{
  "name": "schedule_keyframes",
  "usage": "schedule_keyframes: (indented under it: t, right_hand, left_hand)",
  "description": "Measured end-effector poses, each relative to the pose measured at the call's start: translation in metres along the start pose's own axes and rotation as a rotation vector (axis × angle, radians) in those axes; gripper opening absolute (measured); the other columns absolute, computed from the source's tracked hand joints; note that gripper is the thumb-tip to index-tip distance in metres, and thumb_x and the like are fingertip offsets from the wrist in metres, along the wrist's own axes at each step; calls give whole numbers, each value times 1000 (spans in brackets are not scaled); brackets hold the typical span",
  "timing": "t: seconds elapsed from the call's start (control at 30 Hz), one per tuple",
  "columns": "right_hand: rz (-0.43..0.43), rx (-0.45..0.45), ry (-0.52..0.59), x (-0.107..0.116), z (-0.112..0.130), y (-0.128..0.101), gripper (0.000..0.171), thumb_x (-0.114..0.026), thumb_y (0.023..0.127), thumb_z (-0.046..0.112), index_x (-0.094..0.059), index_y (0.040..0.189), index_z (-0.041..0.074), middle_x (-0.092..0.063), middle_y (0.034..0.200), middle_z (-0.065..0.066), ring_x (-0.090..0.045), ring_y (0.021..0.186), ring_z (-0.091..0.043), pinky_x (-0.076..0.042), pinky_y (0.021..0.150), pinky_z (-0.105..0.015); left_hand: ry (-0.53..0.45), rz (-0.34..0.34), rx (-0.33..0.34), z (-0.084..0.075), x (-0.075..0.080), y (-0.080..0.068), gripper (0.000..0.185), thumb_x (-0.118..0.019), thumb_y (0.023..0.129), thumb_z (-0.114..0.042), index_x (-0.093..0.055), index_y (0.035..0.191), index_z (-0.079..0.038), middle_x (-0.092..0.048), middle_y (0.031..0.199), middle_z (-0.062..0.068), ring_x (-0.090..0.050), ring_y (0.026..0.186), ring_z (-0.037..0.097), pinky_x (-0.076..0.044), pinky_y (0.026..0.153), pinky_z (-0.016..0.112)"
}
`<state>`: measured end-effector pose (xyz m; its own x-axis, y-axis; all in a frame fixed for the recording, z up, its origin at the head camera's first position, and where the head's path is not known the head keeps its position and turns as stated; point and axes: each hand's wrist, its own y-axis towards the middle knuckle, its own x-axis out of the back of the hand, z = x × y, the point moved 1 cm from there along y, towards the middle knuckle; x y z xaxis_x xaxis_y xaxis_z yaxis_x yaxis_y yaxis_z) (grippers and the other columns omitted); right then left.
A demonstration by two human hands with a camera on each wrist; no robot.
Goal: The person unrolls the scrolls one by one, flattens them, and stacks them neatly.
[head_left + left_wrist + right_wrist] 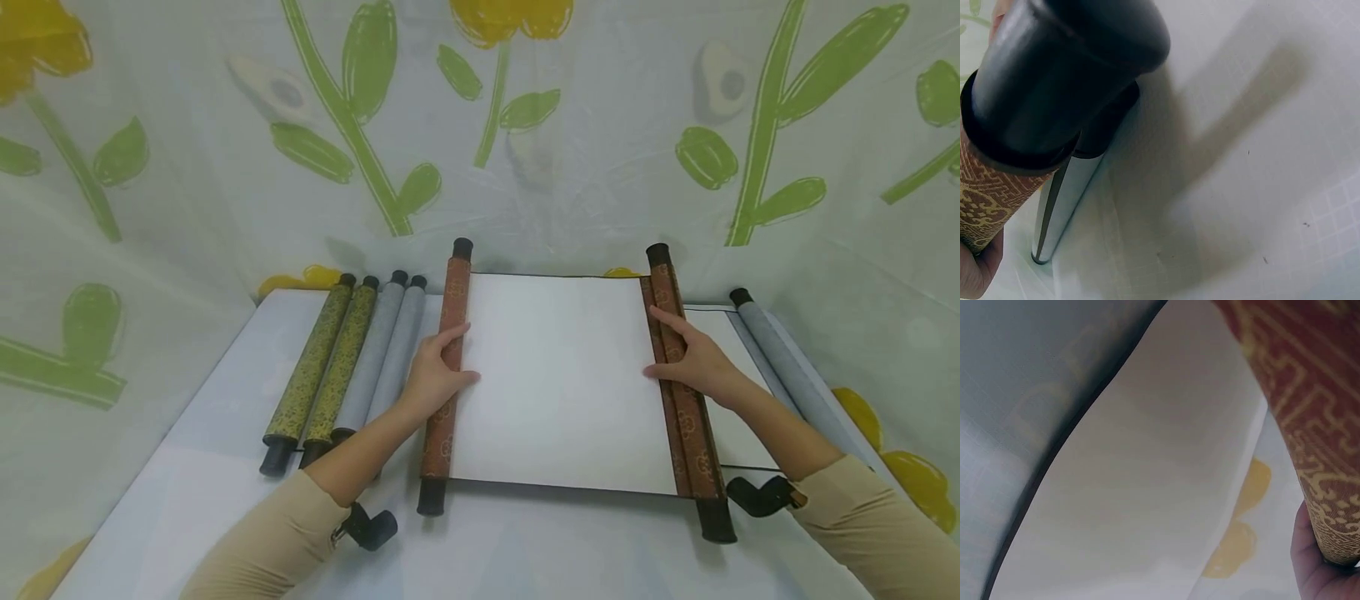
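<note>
A hanging scroll with blank white paper (558,383) is spread between two reddish-brown patterned rollers with black end knobs. My left hand (435,377) grips the left roller (438,442), thumb and fingers around it. On the other side, the right roller (696,446) is thicker, and my right hand (696,362) holds it from the outer side. Close in the left wrist view are a black knob (1047,81) and the gold-patterned roller (988,209), with fingers (982,272) below. The right wrist view has the paper (1141,450) beside its patterned roller (1313,419).
Several rolled scrolls lie at the left of the white table (202,450): yellow-green ones (311,367) and grey ones (375,358). Another grey scroll (787,358), partly unrolled, lies at the right, overlapped by my right arm. A flower-printed sheet (600,192) hangs behind.
</note>
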<state>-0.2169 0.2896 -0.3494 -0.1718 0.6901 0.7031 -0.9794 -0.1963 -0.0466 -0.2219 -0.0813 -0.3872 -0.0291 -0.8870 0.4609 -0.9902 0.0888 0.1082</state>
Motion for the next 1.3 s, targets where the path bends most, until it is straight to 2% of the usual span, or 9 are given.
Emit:
schedule_keyframes:
  t: [0.3,0.5,0.7,0.87,0.93,1.0,1.1,1.2,1.3]
  right_hand:
    - [37,45,33,5,-3,-3,86,-64,86,4,-9,153,10,-6,155,-27,-5,138,-52,-17,101,-72]
    - [67,32,46,7,-7,-4,80,-54,88,-2,-6,152,7,-3,153,-30,-4,137,-55,-18,99,-73]
    - [55,12,32,9,-9,-6,80,-53,89,-2,-7,153,9,-4,153,-30,-12,136,-51,-26,97,-67]
    - [43,29,35,11,-8,-7,80,-54,89,-1,-7,153,12,-6,155,-27,-22,129,-45,-36,87,-56]
    - [44,37,43,11,-8,-7,80,-54,90,-1,-7,153,11,-5,155,-27,-21,130,-45,-35,87,-56]
    - [46,43,55,11,-8,-7,80,-54,90,-2,-6,153,11,-4,155,-26,-17,134,-46,-33,92,-61]
    - [52,53,62,12,-7,-7,80,-54,90,-2,-6,153,10,-3,155,-26,-5,139,-50,-21,100,-69]
    - [61,57,47,14,-8,-7,81,-56,89,0,-7,153,10,-4,155,-27,-6,138,-51,-21,99,-71]
    - [81,59,46,18,-10,-7,83,-59,89,3,-7,153,10,-5,154,-29,-6,137,-53,-21,98,-72]
  left_hand:
    - [2,-26,-18,-1,0,1,68,-59,71,9,-51,135,-14,-43,135,20,-40,126,35,-36,102,53]
    - [-10,-27,-42,0,2,0,67,-54,73,8,-51,136,-12,-41,133,22,-41,123,36,-35,102,53]
    - [1,-24,-44,0,3,-1,63,-55,76,5,-50,136,-12,-42,129,23,-44,119,36,-38,100,52]
    - [-3,-23,-41,0,3,0,61,-54,78,4,-50,137,-13,-41,131,23,-43,118,35,-38,99,51]
    - [-2,-22,-46,0,4,-1,59,-52,80,3,-50,136,-14,-41,131,23,-44,116,34,-39,97,49]
    - [5,-17,-63,0,4,-1,56,-51,81,2,-51,136,-13,-41,130,24,-44,113,33,-39,94,48]
    - [18,-2,-72,0,5,-1,53,-50,84,0,-51,135,-13,-41,128,23,-44,109,31,-40,90,45]
    - [22,11,-65,0,6,-1,53,-52,83,-1,-52,135,-12,-41,127,24,-44,109,31,-41,89,46]
    - [18,24,-34,0,7,0,53,-60,83,-4,-52,135,-13,-40,130,24,-44,116,35,-42,92,51]
